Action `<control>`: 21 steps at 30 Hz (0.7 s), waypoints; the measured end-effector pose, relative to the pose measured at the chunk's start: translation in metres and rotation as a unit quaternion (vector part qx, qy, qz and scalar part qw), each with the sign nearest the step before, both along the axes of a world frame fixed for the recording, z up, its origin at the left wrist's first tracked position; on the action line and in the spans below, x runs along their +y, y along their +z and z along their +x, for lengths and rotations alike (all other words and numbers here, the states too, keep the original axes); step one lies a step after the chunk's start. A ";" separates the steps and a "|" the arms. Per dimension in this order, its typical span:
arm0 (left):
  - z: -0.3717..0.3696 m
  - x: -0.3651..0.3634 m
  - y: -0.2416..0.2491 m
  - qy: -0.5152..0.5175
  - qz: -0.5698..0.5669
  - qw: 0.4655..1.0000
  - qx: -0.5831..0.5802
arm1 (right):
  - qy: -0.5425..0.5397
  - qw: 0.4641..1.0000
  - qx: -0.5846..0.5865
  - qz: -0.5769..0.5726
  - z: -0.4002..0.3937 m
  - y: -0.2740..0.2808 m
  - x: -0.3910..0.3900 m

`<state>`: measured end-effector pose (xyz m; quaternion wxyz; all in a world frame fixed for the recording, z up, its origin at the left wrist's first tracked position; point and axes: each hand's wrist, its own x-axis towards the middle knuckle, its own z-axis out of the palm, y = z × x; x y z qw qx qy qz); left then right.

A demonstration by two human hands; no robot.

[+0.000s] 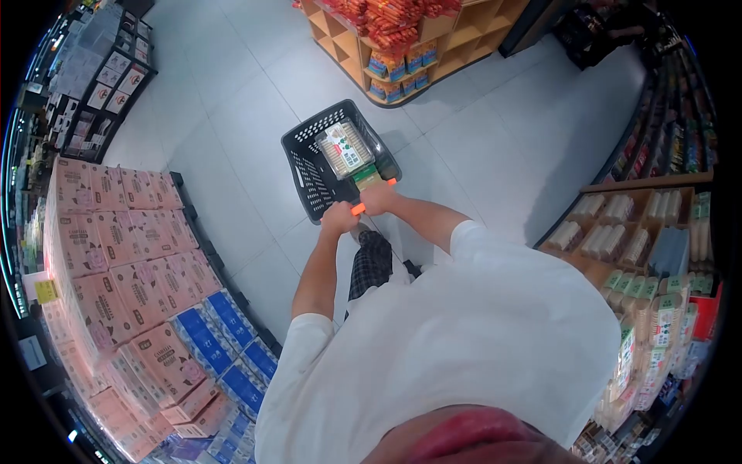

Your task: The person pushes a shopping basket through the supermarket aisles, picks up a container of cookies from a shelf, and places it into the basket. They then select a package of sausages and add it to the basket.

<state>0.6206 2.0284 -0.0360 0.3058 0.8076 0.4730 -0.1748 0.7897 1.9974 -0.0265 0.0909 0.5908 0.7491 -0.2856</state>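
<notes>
A black shopping basket (303,158) with perforated walls is in front of my body, above the floor. Both of my hands are wrapped around its orange handle (358,209) at the near end. My left hand (339,219) is closed on the handle's left part, and my right hand (376,199) is closed farther right along it. Inside the basket lies a clear plastic pack (345,148) of pale items with a white printed label. A green and tan package (365,175) sits nearer to me, partly hidden by my right hand.
Stacked pink cartons (127,240) and blue-and-white packs (207,336) stand on my left. A wooden shelf unit (464,58) with red-orange packets is ahead. On my right are wooden compartments (603,263) with wrapped goods. Grey tiled floor (239,100) runs between the displays.
</notes>
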 end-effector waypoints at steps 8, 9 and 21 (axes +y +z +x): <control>0.010 0.144 -0.002 -0.021 0.003 1.000 -0.021 | -0.021 1.000 -0.014 -0.011 0.010 0.010 0.142; 0.012 0.158 -0.001 -0.020 0.002 1.000 -0.022 | -0.024 1.000 -0.010 -0.009 0.011 0.009 0.156; 0.030 0.353 0.011 0.014 0.130 0.990 0.051 | -0.018 0.998 0.047 0.046 0.026 0.016 0.362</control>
